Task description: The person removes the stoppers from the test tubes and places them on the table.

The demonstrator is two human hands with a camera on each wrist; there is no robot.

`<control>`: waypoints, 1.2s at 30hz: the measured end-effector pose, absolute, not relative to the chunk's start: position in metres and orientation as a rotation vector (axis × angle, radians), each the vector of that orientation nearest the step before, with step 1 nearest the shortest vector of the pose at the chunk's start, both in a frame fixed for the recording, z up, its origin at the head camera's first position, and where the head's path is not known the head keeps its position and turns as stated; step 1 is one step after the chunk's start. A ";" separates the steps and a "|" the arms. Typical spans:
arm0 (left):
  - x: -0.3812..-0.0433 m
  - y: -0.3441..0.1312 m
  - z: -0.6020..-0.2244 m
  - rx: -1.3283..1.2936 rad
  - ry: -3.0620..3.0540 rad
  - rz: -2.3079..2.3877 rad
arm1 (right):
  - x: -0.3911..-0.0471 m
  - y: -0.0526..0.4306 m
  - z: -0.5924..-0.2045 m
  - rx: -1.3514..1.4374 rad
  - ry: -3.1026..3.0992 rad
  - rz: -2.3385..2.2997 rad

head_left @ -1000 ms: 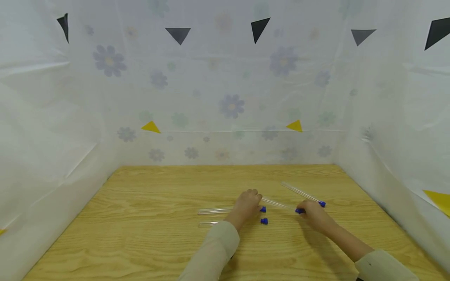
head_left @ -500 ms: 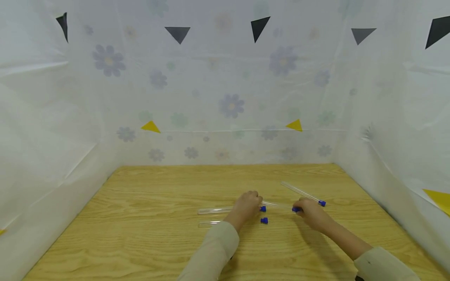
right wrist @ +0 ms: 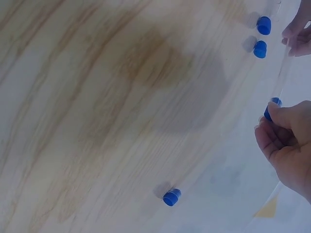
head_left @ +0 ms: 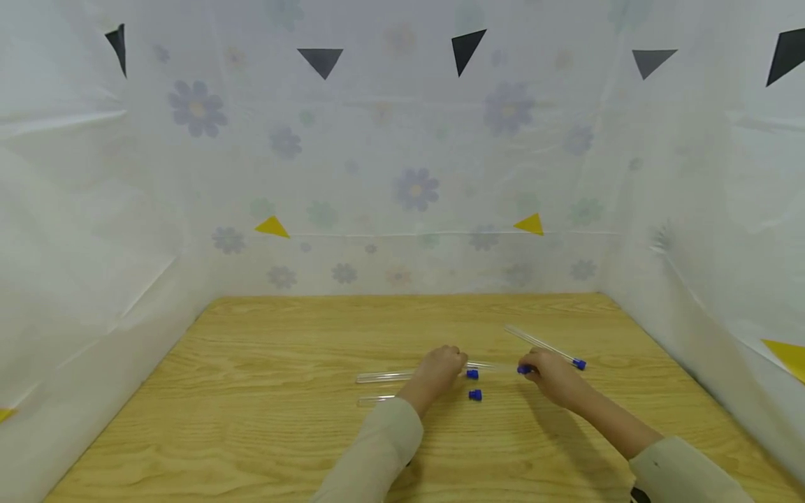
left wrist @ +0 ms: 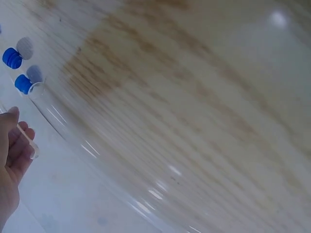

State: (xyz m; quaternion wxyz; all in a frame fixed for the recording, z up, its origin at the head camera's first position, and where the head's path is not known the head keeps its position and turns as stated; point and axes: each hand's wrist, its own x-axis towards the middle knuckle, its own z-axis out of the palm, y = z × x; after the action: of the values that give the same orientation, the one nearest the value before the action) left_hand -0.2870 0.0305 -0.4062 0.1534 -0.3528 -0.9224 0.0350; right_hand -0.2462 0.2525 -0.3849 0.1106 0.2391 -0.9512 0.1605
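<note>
My left hand (head_left: 435,374) pinches a clear test tube (head_left: 483,365) between thumb and fingers; its rounded end (left wrist: 34,151) sticks out past the fingers in the left wrist view. Thumb and fingers of my right hand (head_left: 553,377) pinch a blue cap (right wrist: 272,109) at the tube's right end. Two more test tubes lie to the left, an upper one (head_left: 380,378) and a lower one (head_left: 375,401), both partly hidden by my left hand and arm. Near their right ends lie two loose blue caps, one upper (head_left: 472,374) and one lower (head_left: 475,395).
Behind my right hand, a test tube (head_left: 537,341) with a blue cap (head_left: 579,364) on its end lies slanted on the wooden table (head_left: 264,433). White sheeting with flowers and triangles (head_left: 415,230) encloses the back and sides.
My right hand has moved a little left and away from me with the blue cap. The held tube now lies more level, and my left hand has shifted slightly.
</note>
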 end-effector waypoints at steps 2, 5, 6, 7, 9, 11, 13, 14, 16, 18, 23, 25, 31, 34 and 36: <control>-0.287 0.029 -0.406 -1.003 -2.646 0.092 | -0.247 0.251 -0.385 0.711 -2.778 0.460; -0.287 0.026 -0.404 -0.990 -2.645 0.087 | -0.249 0.249 -0.385 0.719 -2.748 0.445; -0.286 0.025 -0.404 -0.987 -2.647 0.084 | -0.249 0.249 -0.385 0.720 -2.737 0.441; -0.286 0.025 -0.403 -0.987 -2.650 0.084 | -0.249 0.248 -0.386 0.719 -2.729 0.441; -0.286 0.023 -0.401 -0.988 -2.664 0.087 | -0.250 0.247 -0.386 0.717 -2.715 0.445; -0.285 0.022 -0.400 -0.988 -2.681 0.084 | -0.251 0.245 -0.387 0.713 -2.704 0.459; -0.284 0.020 -0.398 -0.987 -2.695 0.091 | -0.252 0.244 -0.387 0.708 -2.694 0.475; -0.283 0.020 -0.397 -0.985 -2.694 0.095 | -0.252 0.244 -0.388 0.703 -2.689 0.483; -0.282 0.018 -0.397 -0.981 -2.701 0.100 | -0.253 0.242 -0.389 0.692 -2.688 0.501; -0.282 0.016 -0.396 -0.976 -2.701 0.104 | -0.254 0.241 -0.389 0.685 -2.689 0.509; -0.284 0.012 -0.397 -0.954 -2.684 0.129 | -0.256 0.237 -0.390 0.677 -2.699 0.517; -0.285 0.011 -0.398 -0.946 -2.681 0.139 | -0.257 0.236 -0.391 0.676 -2.701 0.518; -0.286 0.007 -0.398 -0.930 -2.677 0.159 | -0.260 0.232 -0.392 0.674 -2.709 0.521; -0.286 0.005 -0.397 -0.931 -2.669 0.155 | -0.262 0.231 -0.393 0.675 -2.708 0.506; -0.286 0.004 -0.397 -0.935 -2.662 0.153 | -0.263 0.231 -0.394 0.687 -2.702 0.493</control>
State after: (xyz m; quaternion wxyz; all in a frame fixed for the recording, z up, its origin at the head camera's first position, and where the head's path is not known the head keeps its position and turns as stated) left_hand -0.2860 0.0037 -0.3971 0.1571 -0.3269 -0.9304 0.0535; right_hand -0.2631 0.2312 -0.3943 0.1547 0.2397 -0.9428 0.1722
